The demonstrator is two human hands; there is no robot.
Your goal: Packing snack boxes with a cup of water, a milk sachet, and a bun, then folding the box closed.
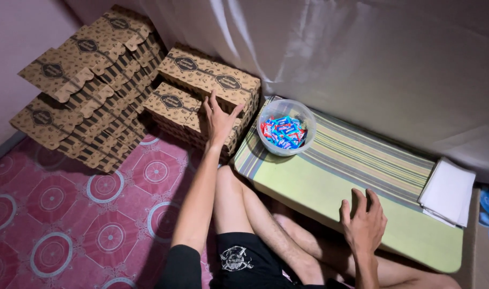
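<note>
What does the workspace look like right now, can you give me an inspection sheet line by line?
Surface: low green striped table over the person's legs, on a red patterned floor mat.
Job's things: brown patterned boxes stacked by the wall, with a taller leaning pile to their left.
Clutter: clear tub of wrapped sweets and a stack of white sheets on the table.
Grippers: left hand open, fingers spread on the top box; right hand resting flat on the table edge, holding nothing.
Cables: nothing seen.
Surroundings: white cloth hanging behind the table; blue items at the right edge, too cropped to identify.
</note>
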